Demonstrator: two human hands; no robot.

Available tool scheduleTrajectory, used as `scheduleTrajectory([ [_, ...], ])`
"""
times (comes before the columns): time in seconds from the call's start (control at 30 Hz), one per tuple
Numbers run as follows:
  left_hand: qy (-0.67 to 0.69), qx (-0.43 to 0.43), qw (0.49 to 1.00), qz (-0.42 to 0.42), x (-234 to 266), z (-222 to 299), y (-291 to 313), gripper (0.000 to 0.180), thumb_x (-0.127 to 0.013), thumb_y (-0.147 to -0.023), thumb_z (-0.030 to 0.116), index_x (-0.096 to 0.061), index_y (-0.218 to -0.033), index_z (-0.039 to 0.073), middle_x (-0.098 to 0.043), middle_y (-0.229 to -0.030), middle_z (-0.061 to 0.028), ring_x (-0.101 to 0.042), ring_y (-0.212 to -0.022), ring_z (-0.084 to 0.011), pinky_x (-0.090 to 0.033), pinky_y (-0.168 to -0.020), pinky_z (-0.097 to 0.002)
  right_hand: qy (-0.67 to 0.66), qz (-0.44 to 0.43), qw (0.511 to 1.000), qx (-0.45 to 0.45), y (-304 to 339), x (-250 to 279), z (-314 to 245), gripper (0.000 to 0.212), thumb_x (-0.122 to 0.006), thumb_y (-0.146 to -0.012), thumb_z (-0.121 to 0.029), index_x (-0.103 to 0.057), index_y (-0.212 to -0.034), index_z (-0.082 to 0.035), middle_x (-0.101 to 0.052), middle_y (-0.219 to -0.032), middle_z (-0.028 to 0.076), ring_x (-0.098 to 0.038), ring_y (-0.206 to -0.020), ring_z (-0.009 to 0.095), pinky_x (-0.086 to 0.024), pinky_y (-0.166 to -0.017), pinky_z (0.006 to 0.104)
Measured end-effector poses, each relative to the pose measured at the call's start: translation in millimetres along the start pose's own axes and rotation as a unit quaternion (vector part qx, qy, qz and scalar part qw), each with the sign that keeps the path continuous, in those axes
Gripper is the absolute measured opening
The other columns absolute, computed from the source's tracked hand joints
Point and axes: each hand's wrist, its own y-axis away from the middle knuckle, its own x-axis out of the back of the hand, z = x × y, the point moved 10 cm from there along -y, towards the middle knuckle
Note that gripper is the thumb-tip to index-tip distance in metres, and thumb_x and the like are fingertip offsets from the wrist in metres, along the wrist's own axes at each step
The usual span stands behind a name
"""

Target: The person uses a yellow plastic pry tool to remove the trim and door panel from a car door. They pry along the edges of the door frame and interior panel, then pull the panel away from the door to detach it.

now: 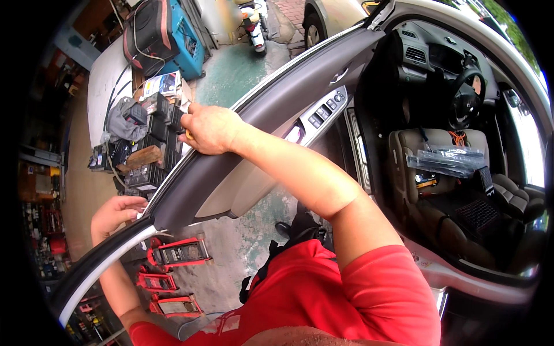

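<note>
An opened car door point(254, 158) stands in front of me, its dark inner panel and window switches facing me. My right hand point(212, 130) lies over the door's upper edge, fingers curled and closed. Something small and yellow shows at its fingers, too little to name. Nearer the rear of the door, my left hand point(118, 214) reaches round from the outer side. Its fingers and thumb are apart and point at the door's edge; the fingertips are partly hidden there, beside a small pale spot.
Stacked dark batteries point(153, 135) stand beyond the door. Red floor jacks point(179, 252) sit on the floor at lower left. To the right are the car's front seat point(404, 147), bearing plastic-wrapped strips point(447, 161), and the steering wheel point(466, 98). A blue-and-black case point(184, 43) stands farther back.
</note>
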Motion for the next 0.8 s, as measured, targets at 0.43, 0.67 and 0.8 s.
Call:
scheduleTrajectory([
  [0.43,-0.370,-0.115,0.917,0.097,-92,118,-73,0.053,-0.091,-0.066,0.009,-0.068,-0.110,-0.007,-0.064,-0.092,-0.0075,-0.060,-0.080,-0.0139,-0.054,-0.075,-0.0304,0.061,0.053,0.995,0.066,3,7,-14,0.040,-0.057,-0.098,-0.044,-0.066,-0.104,-0.006,-0.063,-0.098,0.019,-0.068,-0.087,0.038,-0.053,-0.079,0.0488],
  [0.67,-0.424,-0.091,0.893,0.117,-96,128,-79,0.055,-0.092,-0.066,0.031,-0.070,-0.098,-0.007,-0.069,-0.087,-0.0179,-0.069,-0.080,-0.0275,-0.055,-0.075,-0.0386,0.180,0.080,0.979,-0.043,15,12,-9,0.050,-0.055,-0.096,-0.056,-0.063,-0.117,-0.011,-0.067,-0.083,0.011,-0.065,-0.088,0.031,-0.046,-0.076,0.0434],
  [0.8,-0.462,-0.061,0.881,0.078,-99,128,-99,0.054,-0.095,-0.064,0.033,-0.066,-0.090,-0.005,-0.068,-0.081,-0.0158,-0.067,-0.076,-0.0264,-0.053,-0.070,-0.0393,0.158,0.103,0.981,0.047,9,10,-21,0.044,-0.051,-0.100,-0.053,-0.063,-0.104,-0.011,-0.072,-0.090,0.010,-0.066,-0.083,0.032,-0.045,-0.081,0.0437],
])
